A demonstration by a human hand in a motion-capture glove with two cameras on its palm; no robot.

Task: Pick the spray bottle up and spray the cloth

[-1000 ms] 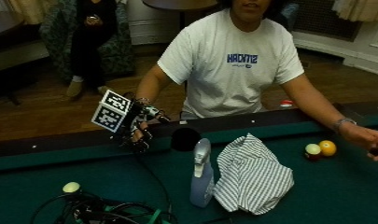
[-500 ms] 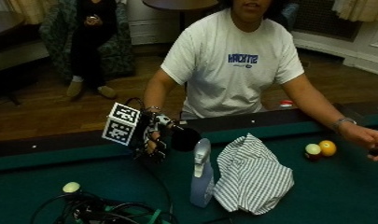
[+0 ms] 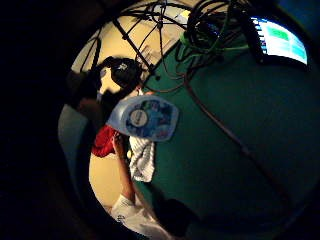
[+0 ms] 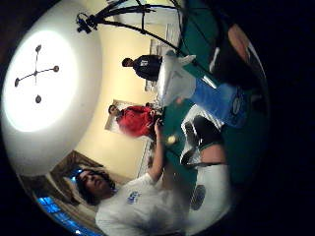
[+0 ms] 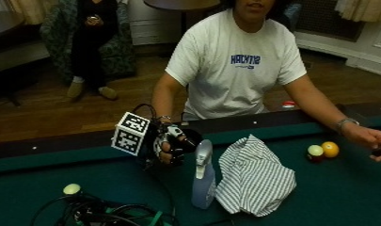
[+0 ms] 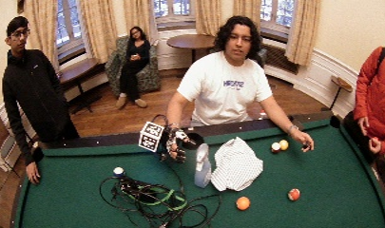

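A pale blue spray bottle [image 5: 203,178] with a white trigger head stands upright on the green felt of the pool table [image 5: 340,197]. Right beside it lies a crumpled striped cloth [image 5: 256,176], touching its side. My gloved right hand [image 5: 171,146] hovers just left of the bottle's head, near the table rail. Its fingers are loosely curled and hold nothing. In the little finger side palm view the bottle [image 3: 147,119] and the cloth [image 3: 142,157] appear a short way off. The thumb side palm view shows the bottle [image 4: 216,101] close by.
A tangle of cables [image 5: 108,214] and a white ball [image 5: 72,189] lie at the front left. Two balls [image 5: 322,150] sit by the person's bare left hand [image 5: 371,141]. An orange ball [image 6: 243,203] and a red ball [image 6: 293,194] lie nearer the front. A pocket [image 5: 191,137] is behind my hand.
My gloved hand has moved right and slightly down along the rail, closing in on the bottle's head. Bottle and cloth have stayed put.
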